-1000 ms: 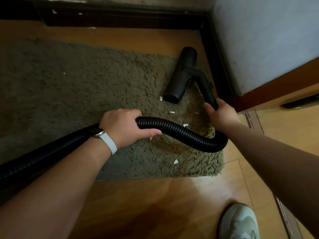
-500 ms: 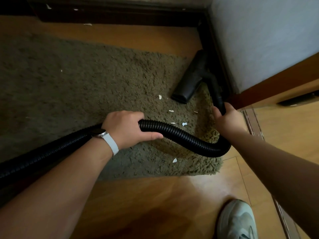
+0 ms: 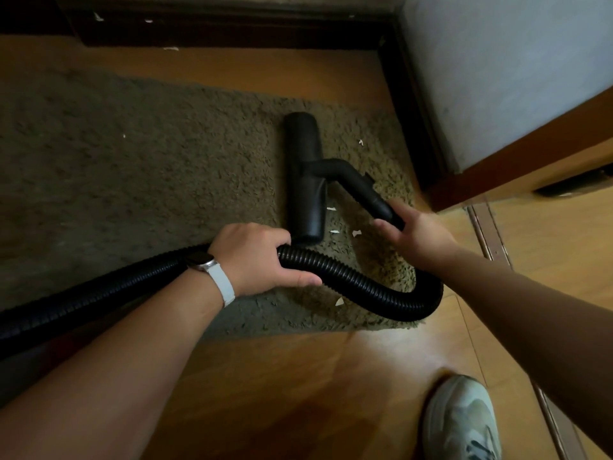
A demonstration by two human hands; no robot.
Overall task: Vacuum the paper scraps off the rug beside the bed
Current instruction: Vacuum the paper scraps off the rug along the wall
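The right hand (image 3: 418, 234) is clenched around the rigid black tube (image 3: 363, 189) at the tube's near end, with the knuckles up and the arm reaching in from the near right. The left hand (image 3: 253, 257) grasps the ribbed black hose (image 3: 365, 287) from above, fingers curled over the far side and thumb laid along the near side. A watch (image 3: 203, 262) on a white band sits on the left wrist, and that forearm enters from the near left.

From the left hand, the hose runs right, loops over the near right corner of the rug (image 3: 132, 180) and bends back up to the right hand. To the left, it leads off past the frame edge.

The tube angles far-left from the right hand and joins the nozzle head (image 3: 304, 175) at its middle. The nozzle head lies flat on the rug, long axis running near to far, with its near end just beside the left hand.

The paper scraps lie on the rug:
- three scraps (image 3: 334, 231) between the nozzle head and the right hand;
- one scrap (image 3: 339, 301) just near of the hose;
- one scrap (image 3: 361, 142) far right of the nozzle head;
- one small scrap (image 3: 124, 136) well apart to the far left.

The rug lies on a wooden floor (image 3: 282, 393). A shoe (image 3: 461, 421) stands on the floor at the near right. A pale wall (image 3: 497, 61) stands at the far right.
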